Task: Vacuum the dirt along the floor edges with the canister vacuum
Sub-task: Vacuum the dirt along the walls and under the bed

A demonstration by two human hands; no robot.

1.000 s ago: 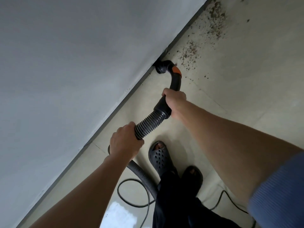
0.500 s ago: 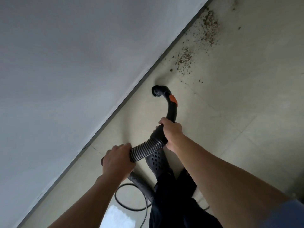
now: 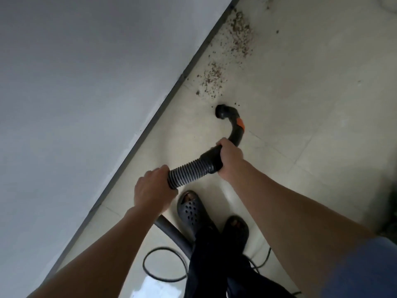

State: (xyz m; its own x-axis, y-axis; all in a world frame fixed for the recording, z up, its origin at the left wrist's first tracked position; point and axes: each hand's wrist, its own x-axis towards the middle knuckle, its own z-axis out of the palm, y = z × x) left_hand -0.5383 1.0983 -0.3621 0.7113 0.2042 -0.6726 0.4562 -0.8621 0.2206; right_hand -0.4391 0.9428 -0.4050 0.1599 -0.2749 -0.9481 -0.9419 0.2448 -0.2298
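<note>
Dirt (image 3: 212, 79) lies scattered on the floor (image 3: 300, 104) beyond the hands, one speckled patch close to the dark strip (image 3: 171, 91) at the foot of the wall (image 3: 86, 82). A second, thicker patch (image 3: 240, 33) sits farther out along the same edge. The person's right hand (image 3: 231, 158) is wrapped round the black handle (image 3: 236, 136) where the rigid curved piece begins. The left hand (image 3: 151, 190), nearer the body, is closed round the ribbed hose (image 3: 187, 173). Ahead of the right hand the curve, marked by an orange band (image 3: 240, 123), bends over to the nozzle (image 3: 222, 111). Its round mouth is just short of the nearest specks and a little off the wall. The canister is out of sight. Behind the left hand the hose trails past a sandalled foot (image 3: 192, 211), and a cord (image 3: 163, 265) loops on the floor just behind the feet.

The likeliest miss, I'd say, is the grit lying nearest the strip. The mouth is small and stands away from the wall, so a straight push would skim the open floor and leave that line of dirt behind. Shoving the rim flat into the patch could also plough grains forward instead of lifting them. A step toward the far patch risks a foot catching the cord loop. The hose going taut behind the left hand could tug the nozzle off line.
</note>
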